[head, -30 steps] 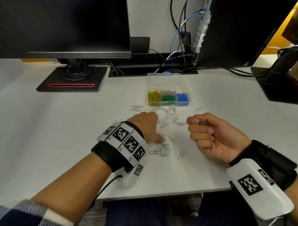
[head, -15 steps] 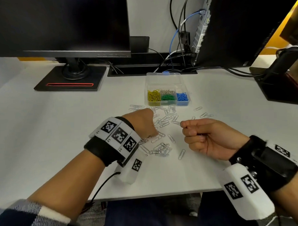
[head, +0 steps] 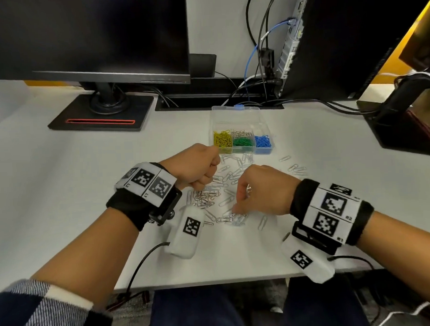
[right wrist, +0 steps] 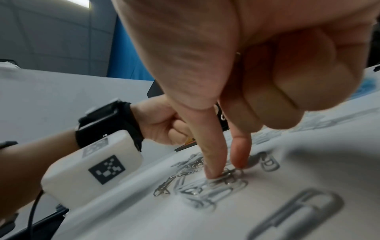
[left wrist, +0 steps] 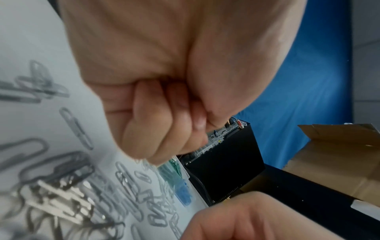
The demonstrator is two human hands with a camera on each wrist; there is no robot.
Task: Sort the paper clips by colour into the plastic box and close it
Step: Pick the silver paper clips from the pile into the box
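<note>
Clear plastic box (head: 235, 115) at 12 o'clock on the white desk (head: 88, 191), lid flung back toward the cables. Inside, front row: yellow clips (head: 222, 139), green clips (head: 243, 142), blue clips (head: 263, 141); behind the green, a few silver ones.

Loose silver paper clips (head: 224, 179) scattered over the middle of the desk, from just in front of the box down between the two hands, with some strays off at 2 o'clock.

Left hand (head: 197, 166) at 10 o'clock from the scatter, just beside the box's yellow corner, fingers (left wrist: 152, 129) curled tight into a fist. Impossible to tell whether anything sits inside.

Right hand (head: 263, 188) at 4 o'clock from the scatter, knuckles up. Thumb and forefinger pointing down, fingertips (right wrist: 211, 170) pinching at a tangled cluster (right wrist: 222, 183) of silver clips, tips a little apart. Remaining fingers folded in, a glint of metal among them.

Black monitor (head: 87, 33) at 11 o'clock, computer tower (head: 338, 36) at 1 o'clock.
</note>
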